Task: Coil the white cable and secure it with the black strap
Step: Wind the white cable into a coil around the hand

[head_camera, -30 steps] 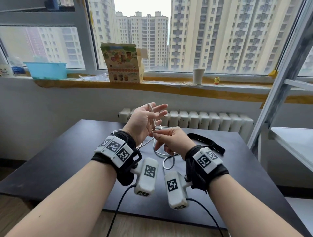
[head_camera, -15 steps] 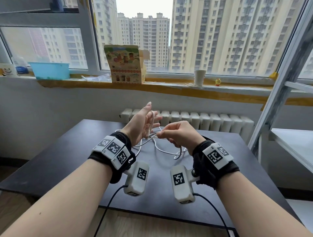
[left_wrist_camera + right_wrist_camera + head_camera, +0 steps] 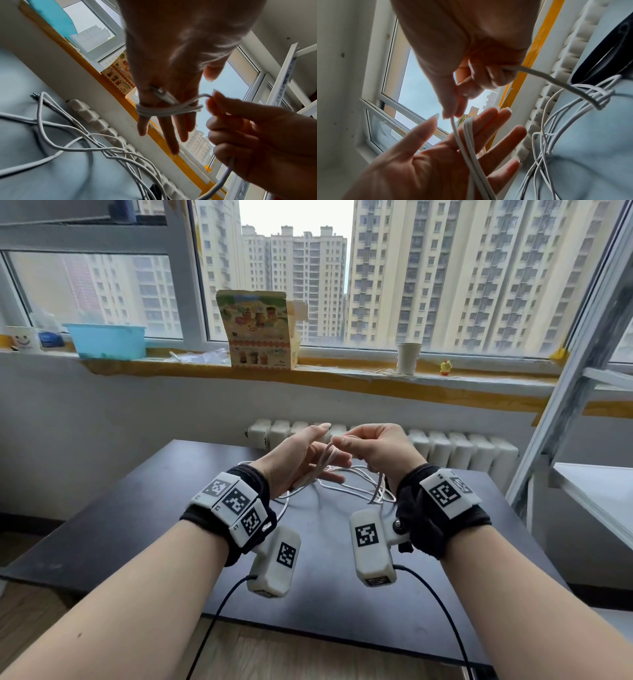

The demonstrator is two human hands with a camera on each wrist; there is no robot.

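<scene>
A: Where is the cable (image 3: pixel 346 491) being kept?

B: Loose loops are lying on the desk (image 3: pixel 144 508); a few turns are being wound round the spread fingers (image 3: pixel 171 129) of the left hand (image 3: pixel 301 457).

A: And the right hand (image 3: pixel 373 450)?

B: The free run is being pinched between thumb and fingertip. The cable is judged light, limp and slippery, so it is best gripped near the turns.

A: The strap (image 3: pixel 604 54)?

B: It is lying untouched on the desk.

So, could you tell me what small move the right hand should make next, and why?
Probably lay another turn around the left hand's straight fingers: the right hand pinches the white cable, only a few wraps sit there, and much slack lies on the table.
</scene>
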